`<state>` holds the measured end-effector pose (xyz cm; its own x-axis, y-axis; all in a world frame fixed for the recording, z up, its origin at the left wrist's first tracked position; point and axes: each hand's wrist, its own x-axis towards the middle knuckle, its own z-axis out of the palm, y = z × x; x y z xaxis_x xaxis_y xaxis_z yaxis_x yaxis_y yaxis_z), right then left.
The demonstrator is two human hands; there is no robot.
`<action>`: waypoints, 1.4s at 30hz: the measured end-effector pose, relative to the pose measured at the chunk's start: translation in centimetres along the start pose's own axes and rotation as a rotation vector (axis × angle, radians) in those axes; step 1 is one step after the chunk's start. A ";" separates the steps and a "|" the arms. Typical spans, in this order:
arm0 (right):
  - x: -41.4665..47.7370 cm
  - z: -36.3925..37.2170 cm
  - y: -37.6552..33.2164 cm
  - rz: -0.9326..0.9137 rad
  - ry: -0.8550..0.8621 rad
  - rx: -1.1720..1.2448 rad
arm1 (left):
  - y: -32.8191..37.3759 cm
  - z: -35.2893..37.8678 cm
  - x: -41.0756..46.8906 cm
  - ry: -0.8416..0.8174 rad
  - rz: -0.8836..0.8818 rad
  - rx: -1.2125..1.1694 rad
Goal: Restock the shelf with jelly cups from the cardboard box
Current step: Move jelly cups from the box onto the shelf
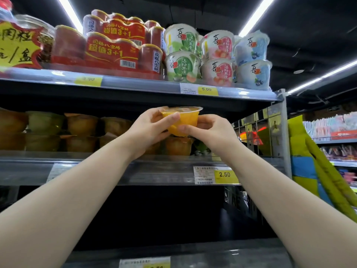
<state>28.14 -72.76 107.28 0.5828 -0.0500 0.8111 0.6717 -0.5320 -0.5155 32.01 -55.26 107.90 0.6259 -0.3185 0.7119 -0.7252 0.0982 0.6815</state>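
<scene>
Orange jelly cup (183, 120) between both hands (152, 129) (211, 130)

Arms raised, left hand (152, 130), right hand (210, 130) gripping

Bright fluorescent tubes (255, 16) line a dark shop ceiling (318, 26).

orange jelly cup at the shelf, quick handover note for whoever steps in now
Left hand: grips the clear plastic cup of orange jelly from its left side.
Right hand: grips the same cup from the right.
Cup: upright, in the air in front of the middle shelf, above an amber cup standing on it.
Done: two-high stacks of cups fill the shelf to the left.
Left: set this cup down; cardboard box out of view, remaining stock unknown.
</scene>
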 end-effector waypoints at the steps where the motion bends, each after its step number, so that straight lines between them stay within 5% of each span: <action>1: 0.4 -0.1 0.3 -0.002 0.026 -0.031 | -0.4 -0.5 0.2 0.012 -0.015 0.024; 5: 1.9 0.0 1.1 0.079 0.126 -0.146 | -1.9 -2.0 0.8 0.168 0.004 0.350; 11: 4.1 2.1 1.9 0.201 0.090 -0.347 | -2.1 -1.2 0.1 0.051 0.045 0.825; 22: 3.8 2.2 2.0 0.218 -0.050 -0.479 | -1.7 -0.7 -0.6 0.079 0.114 0.955; 26: 1.1 1.7 1.9 -0.115 0.116 -0.641 | -1.7 -0.5 -1.1 0.106 0.190 0.976; 31: -1.4 2.1 2.4 -0.320 -0.013 -0.738 | -1.8 -0.1 -1.0 0.060 0.192 1.051; 42: 0.7 1.7 2.5 -0.057 -0.282 -0.783 | -0.7 0.6 1.3 -0.255 -0.122 1.148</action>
<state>31.04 -72.64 106.10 0.7201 0.1529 0.6768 0.2524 -0.9663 -0.0503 33.16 -56.34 108.24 0.7281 -0.4587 0.5095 -0.5790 -0.8093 0.0989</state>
